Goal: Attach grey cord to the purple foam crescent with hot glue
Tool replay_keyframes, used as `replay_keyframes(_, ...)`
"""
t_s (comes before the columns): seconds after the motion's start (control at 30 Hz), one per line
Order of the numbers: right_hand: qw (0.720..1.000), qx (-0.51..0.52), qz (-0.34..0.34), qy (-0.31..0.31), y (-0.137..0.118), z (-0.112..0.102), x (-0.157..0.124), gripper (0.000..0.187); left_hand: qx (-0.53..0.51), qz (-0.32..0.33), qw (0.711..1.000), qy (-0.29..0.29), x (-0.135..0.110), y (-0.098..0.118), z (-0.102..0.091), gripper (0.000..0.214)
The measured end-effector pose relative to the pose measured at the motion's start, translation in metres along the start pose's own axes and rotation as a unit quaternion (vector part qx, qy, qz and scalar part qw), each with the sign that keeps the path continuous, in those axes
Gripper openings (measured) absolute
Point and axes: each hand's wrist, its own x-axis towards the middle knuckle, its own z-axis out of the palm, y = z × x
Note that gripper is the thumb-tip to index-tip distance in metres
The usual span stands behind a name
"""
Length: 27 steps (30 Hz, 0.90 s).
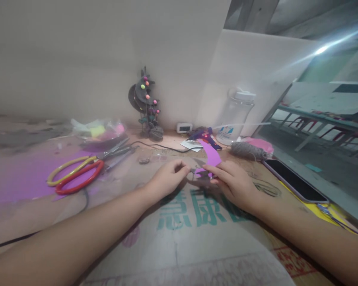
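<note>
Near the middle of the table, my left hand [170,174] is closed in a pinch, thumb against forefinger, at the edge of a small dark grey piece [202,173]. From the other side my right hand [237,184] grips the same piece between thumb and fingers. Blur hides the piece's exact shape and material. Just behind my fingertips lies a curved purple strip [211,154]. Beyond it a dark blue glue gun [207,138] with a small red light rests on the table.
Scissors [77,172] with red and yellow handles lie left on purple sheet. A grey moon-shaped ornament [144,93] with coloured balls stands at the back, beside a small digital clock [184,127]. Rightward are a clear bottle [235,115], grey yarn [247,151] and a phone [295,180].
</note>
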Motion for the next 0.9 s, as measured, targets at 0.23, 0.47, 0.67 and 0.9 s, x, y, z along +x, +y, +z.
replay_keyframes(0.23, 0.991, 0.045, -0.08, -0.101, -0.03, -0.011, 0.004, 0.036, -0.018, 0.005, 0.998, 0.06, 0.002, 0.003, -0.002, 0.02)
replay_keyframes(0.47, 0.926, 0.202, 0.313, 0.061, 0.002, -0.007, 0.009, 0.025, 0.003, 0.04, 0.997, 0.065, 0.002, 0.0, -0.003, 0.024)
replay_keyframes(0.67, 0.819, 0.402, 0.407, 0.031, 0.004, 0.005, 0.012, 0.034, 0.036, 0.053, 0.997, 0.041, -0.001, 0.001, -0.002, 0.024)
replay_keyframes(0.9, 0.901, 0.291, 0.317, 0.057, -0.008, 0.001, 0.008, 0.017, 0.015, 0.026, 0.999, 0.033, -0.001, 0.0, -0.003, 0.029)
